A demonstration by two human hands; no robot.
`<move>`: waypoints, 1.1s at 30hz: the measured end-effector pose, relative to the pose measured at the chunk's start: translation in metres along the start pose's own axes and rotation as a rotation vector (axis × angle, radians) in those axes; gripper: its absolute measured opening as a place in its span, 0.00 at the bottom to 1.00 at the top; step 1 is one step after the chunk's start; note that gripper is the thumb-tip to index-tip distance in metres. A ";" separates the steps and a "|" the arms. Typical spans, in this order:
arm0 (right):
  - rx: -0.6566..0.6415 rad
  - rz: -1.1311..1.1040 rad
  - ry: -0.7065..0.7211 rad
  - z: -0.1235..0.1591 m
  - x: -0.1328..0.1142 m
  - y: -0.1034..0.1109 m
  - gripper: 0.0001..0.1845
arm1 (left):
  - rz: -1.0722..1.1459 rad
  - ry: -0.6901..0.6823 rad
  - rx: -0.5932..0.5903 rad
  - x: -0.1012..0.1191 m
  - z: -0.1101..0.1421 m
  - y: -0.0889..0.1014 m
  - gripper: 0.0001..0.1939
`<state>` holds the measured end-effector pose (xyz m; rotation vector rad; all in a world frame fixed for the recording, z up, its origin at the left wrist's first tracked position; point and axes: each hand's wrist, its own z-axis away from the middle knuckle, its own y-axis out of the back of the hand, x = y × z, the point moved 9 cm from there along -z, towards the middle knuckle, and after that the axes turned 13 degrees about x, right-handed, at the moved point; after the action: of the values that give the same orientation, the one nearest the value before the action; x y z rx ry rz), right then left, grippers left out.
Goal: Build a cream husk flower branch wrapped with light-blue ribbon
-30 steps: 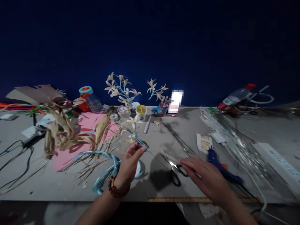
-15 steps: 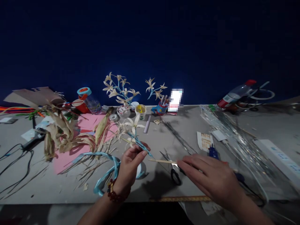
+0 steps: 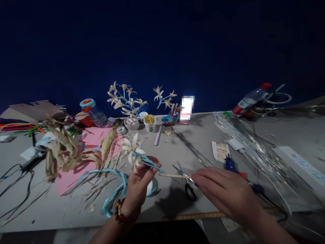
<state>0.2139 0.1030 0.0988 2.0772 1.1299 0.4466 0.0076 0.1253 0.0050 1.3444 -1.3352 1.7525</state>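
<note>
My left hand (image 3: pixel 140 179), a beaded bracelet at its wrist, pinches a stem wrapped in light blue (image 3: pixel 146 160). White husk-like flowers (image 3: pixel 133 148) top this stem and lean to the left. Between the closed fingers of my right hand (image 3: pixel 223 188) is a thin pale stick (image 3: pixel 175 176), pointing left. Its tip is at the lower end of the blue stem; whether they touch, I cannot tell. Black-handled scissors (image 3: pixel 190 192) lie open on the table below the stick. A light blue ribbon (image 3: pixel 124 183) curls beside my left wrist.
Dried corn husks (image 3: pixel 66 145) and pink paper (image 3: pixel 68 179) spread on the left. Two finished-looking flower sprays (image 3: pixel 125 98) stand at the back near a white cup (image 3: pixel 150 123). To the right are wires (image 3: pixel 193 147), a blue glue gun (image 3: pixel 231 164), a bottle (image 3: pixel 250 99) and a power strip (image 3: pixel 302 164).
The flower stem has tilted further left in my left hand. Its lower end and the stick's tip have come together in view. The whole scene has shifted slightly left.
</note>
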 end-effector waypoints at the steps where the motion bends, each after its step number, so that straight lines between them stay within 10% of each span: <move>1: 0.008 -0.015 -0.010 0.000 0.001 0.001 0.15 | 0.002 -0.008 0.002 0.001 0.000 0.000 0.04; 33: -0.027 -0.454 -0.236 -0.009 0.023 -0.012 0.09 | 0.113 -0.089 -0.176 0.008 0.000 -0.019 0.09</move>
<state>0.2140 0.1305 0.0950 1.7229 1.3873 -0.0034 0.0214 0.1307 0.0199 1.2838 -1.6025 1.6198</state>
